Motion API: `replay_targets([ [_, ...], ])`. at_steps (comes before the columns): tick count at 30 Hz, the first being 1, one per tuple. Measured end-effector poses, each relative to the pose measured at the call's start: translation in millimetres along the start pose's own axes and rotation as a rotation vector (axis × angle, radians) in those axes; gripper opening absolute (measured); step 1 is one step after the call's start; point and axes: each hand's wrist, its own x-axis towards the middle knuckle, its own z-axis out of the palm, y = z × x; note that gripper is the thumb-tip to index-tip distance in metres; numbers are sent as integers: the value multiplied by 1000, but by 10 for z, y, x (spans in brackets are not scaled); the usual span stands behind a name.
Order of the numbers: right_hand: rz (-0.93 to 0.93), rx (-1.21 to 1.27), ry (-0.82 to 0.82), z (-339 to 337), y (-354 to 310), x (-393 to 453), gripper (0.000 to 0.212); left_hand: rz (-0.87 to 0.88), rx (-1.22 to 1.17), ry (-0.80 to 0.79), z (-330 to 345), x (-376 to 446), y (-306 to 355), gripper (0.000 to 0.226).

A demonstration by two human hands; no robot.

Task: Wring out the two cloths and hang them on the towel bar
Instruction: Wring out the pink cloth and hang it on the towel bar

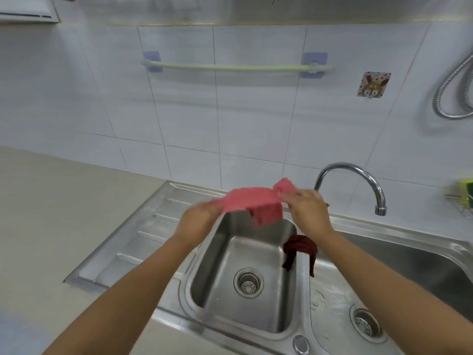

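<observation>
A pink cloth (252, 201) is stretched between my two hands above the back of the left sink basin (245, 254). My left hand (197, 219) grips its left end and my right hand (307, 208) grips its right end, with a flap hanging down in the middle. A dark red cloth (300, 248) lies draped over the divider between the two basins. The pale green towel bar (230, 67) runs across the tiled wall above, bare, on two purple mounts.
A chrome tap (358, 180) arches over the right basin (399, 267). The steel drainboard (133, 239) lies left of the sink, then a beige counter (51, 213). A shower hose (450, 98), a wall hook (373, 84) and a sponge rack (463, 196) are at the right.
</observation>
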Motion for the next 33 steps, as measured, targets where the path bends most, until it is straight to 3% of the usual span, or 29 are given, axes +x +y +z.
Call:
replay_targets([
  [2,-31,-124,-583,178,82,-244,25,28,151,-463,175,-190,5,21],
  [3,12,-65,-692,261,114,-344,25,-39,84,-546,239,-257,26,22],
  [7,183,283,-548,215,141,-282,34,-153,-198,-336,349,-197,-2,23],
  [12,312,416,-604,253,170,-348,31,-334,-425,-296,397,-248,-24,24],
  [17,350,405,-658,281,186,-335,29,-387,-448,-313,350,-244,-51,24],
  [19,374,408,-529,181,116,-189,31,-405,-399,-181,214,-106,-49,24],
  [21,427,448,-173,-24,1,16,38,-424,-384,98,-26,99,4,33],
  [23,311,368,312,-259,-93,187,44,-339,-448,399,-317,252,92,38],
  [24,218,290,491,-358,-107,231,45,-243,-382,480,-417,294,86,36],
  [25,147,193,532,-404,-79,247,42,-151,-241,423,-471,319,19,33],
  [26,76,91,401,-402,-16,239,38,-92,-110,245,-495,306,-66,30],
  [28,27,-21,-275,-303,57,138,27,-136,-59,-353,-430,201,-124,24],
  [29,48,-17,-579,-197,74,72,24,-161,-111,-551,-342,143,-132,24],
  [30,90,27,-709,-111,80,13,23,-182,-153,-605,-265,95,-116,25],
  [33,201,159,-616,-50,45,-40,30,-204,-207,-491,-119,47,-76,32],
])
